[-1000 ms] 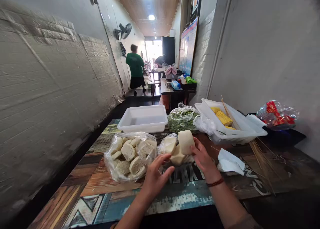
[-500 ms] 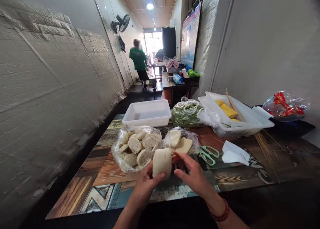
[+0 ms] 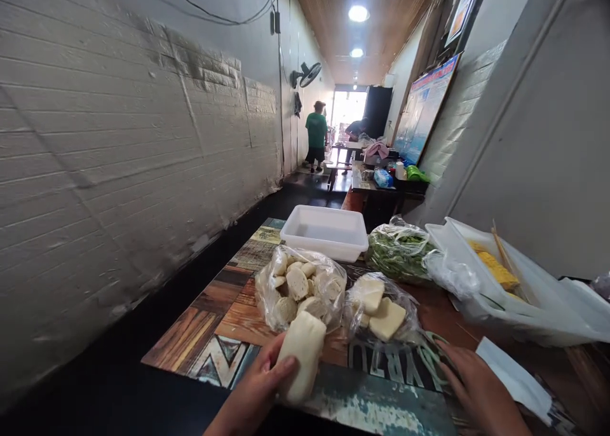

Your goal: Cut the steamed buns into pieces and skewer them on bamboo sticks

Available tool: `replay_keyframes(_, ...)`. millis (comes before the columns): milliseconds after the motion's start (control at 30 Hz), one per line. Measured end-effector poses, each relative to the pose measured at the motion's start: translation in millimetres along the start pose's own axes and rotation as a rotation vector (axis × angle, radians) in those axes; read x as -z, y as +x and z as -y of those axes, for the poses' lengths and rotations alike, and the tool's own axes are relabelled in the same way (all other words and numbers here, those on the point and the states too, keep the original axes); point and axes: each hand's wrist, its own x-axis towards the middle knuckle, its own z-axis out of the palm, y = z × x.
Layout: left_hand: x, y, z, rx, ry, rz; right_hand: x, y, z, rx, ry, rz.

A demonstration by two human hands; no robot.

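Head view: holding a pale block [image 3: 304,356] in the left hand [image 3: 267,375], thumb pressed along its side, other fingers largely hidden. Tilted above the table [image 3: 204,325], just in front of the bag of round slices [image 3: 339,318]; cannot tell if touching. With the right hand [image 3: 476,375] at the green scissors [image 3: 429,363], fingers bent by the handles; cannot tell whether closed on them. Close beside that hand, white paper [image 3: 517,379]. Judging from this, early on: one block in hand, no cut visible on it, scissors not yet brought to it. Left lying in the second bag [image 3: 396,287], more pale slabs [image 3: 388,320]. Farther back, a white tray [image 3: 324,249], bagged greens [image 3: 398,250] and a tub [image 3: 534,328] with corn [image 3: 498,271]. Far down the room, a person in green [image 3: 316,131] and another bent over.
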Motion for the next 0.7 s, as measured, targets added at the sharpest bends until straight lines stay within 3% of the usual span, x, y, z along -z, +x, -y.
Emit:
replay_keyframes(233, 27.5, -2.1, -1.2, -0.003, -0.026, -0.057, 14.2, 22.4, 35.3, -0.073, -0.103, 0.031)
replay_keyframes(467, 34.0, -19.3, -20.2, -0.045, -0.105, -0.195, 24.3, 7.0, 50.8, -0.273, -0.153, 0.075)
replay_keyframes(600, 55.6, -24.3, -25.8, -0.057, -0.142, -0.195, 35.4, -8.6, 42.8, -0.385, 0.008, 0.071)
replay_keyframes(700, 77.4, -24.8, -28.2, -0.057, -0.193, -0.189, 55.5, -15.9, 53.0, -0.510, 0.234, -0.040)
